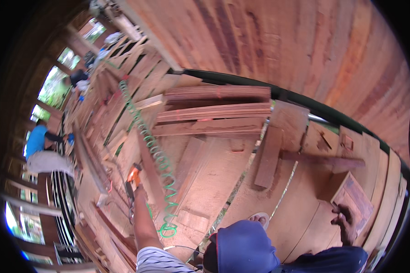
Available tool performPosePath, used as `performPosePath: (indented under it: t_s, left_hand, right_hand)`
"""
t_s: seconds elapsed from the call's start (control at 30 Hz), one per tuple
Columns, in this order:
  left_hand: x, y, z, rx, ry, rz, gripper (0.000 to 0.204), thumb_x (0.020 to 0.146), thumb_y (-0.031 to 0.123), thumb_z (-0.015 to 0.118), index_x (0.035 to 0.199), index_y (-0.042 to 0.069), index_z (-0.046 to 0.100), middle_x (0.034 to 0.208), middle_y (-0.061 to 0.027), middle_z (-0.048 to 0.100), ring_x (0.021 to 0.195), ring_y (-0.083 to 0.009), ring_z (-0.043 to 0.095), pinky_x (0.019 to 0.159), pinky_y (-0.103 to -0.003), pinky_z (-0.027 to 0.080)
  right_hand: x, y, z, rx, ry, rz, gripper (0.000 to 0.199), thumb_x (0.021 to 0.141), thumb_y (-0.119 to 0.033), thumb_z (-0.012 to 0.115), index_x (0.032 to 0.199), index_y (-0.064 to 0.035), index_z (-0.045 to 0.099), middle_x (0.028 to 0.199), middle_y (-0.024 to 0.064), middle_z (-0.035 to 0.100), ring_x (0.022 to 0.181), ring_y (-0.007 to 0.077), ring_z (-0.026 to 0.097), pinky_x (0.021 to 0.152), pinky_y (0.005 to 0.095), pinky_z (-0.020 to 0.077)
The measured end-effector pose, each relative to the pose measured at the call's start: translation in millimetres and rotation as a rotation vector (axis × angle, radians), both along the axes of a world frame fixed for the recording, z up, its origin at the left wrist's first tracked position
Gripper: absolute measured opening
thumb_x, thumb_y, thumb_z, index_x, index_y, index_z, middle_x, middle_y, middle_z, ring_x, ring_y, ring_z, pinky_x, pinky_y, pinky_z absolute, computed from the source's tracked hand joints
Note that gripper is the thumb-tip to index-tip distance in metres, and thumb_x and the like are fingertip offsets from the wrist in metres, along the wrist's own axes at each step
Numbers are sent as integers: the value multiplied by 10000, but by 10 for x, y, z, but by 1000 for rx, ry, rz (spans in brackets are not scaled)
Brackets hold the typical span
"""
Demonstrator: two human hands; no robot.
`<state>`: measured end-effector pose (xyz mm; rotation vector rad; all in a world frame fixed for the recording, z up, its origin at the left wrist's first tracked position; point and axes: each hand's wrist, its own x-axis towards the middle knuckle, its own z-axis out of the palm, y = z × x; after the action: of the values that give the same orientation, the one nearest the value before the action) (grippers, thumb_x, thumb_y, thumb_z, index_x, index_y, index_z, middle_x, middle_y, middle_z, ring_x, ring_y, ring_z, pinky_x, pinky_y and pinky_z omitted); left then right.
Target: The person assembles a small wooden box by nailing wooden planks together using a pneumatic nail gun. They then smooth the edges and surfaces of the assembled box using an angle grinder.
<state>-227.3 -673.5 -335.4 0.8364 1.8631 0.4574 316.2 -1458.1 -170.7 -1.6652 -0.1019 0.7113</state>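
My left hand (138,189) reaches forward at the left and is closed round an orange-and-black tool that looks like a nail gun (134,174). A green coiled air hose (156,155) runs just right of that arm, with its looped end near my striped sleeve. On the right, my right hand (345,224) has its fingers bent and apart. They are at the near edge of a small wooden box (354,200); whether they touch it I cannot tell. A dark board (323,159) lies just beyond the box.
Stacked dark boards (216,112) lie ahead on sawdusty planks (228,168), which have gaps between them. A loose board (269,157) lies nearer. A slatted wooden surface (278,36) rises beyond. Blue cloth (246,245) bulges at the lower edge. A person in blue (37,142) bends at far left.
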Motion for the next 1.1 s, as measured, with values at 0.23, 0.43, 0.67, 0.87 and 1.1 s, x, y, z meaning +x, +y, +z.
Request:
performPosePath:
  t_s: [0.23, 0.43, 0.67, 0.87, 1.1]
  left_hand:
    - [747, -127, -199, 162, 237, -261, 480, 1004, 595, 542, 877, 135, 485, 688, -37, 431, 561, -255, 466, 527, -393, 382]
    - [2194, -324, 140, 419, 522, -530, 436, 1021, 499, 559, 1030, 65, 514, 926, -93, 481, 779, -284, 514, 695, -405, 418]
    - [3813, -832, 1292, 991, 650, -882, 437, 1040, 387, 580, 1208, -16, 548, 1205, -158, 538, 1032, -317, 570, 892, -419, 459]
    - [5436, -3389, 2972, 1128, -111, -1712, 433, 1039, 198, 606, 1344, -107, 559, 1413, -212, 580, 1305, -334, 554, 1105, -382, 421]
    - [6131, -6239, 2521, 1312, 112, -2911, 1192, 648, 481, 930, 1576, 19, 341, 1637, -274, 288, 1522, -447, 274, 1223, -575, 263]
  right_hand:
    - [-24, -391, 375, 36, -27, -171, 444, 1037, -192, 649, 1426, -8, 538, 1251, 129, 680, 952, 163, 684, 771, 305, 570]
    - [-857, -1407, 241, -141, -181, -938, 391, 1048, -243, 636, 1346, 6, 588, 1066, 76, 741, 739, 78, 610, 633, 230, 491]
    - [-2436, -2745, -700, -728, -207, -1317, 408, 991, -227, 697, 1293, 38, 623, 1012, 87, 726, 800, 131, 650, 729, 286, 542]
    - [-2005, -2386, -600, -791, -395, -1161, 417, 921, -97, 748, 1300, -8, 597, 1124, 147, 696, 952, 230, 696, 838, 363, 562]
    - [-1726, -2135, -465, -862, -613, -887, 451, 901, -138, 755, 1306, -30, 588, 1336, 170, 604, 1254, 388, 562, 1077, 478, 443]
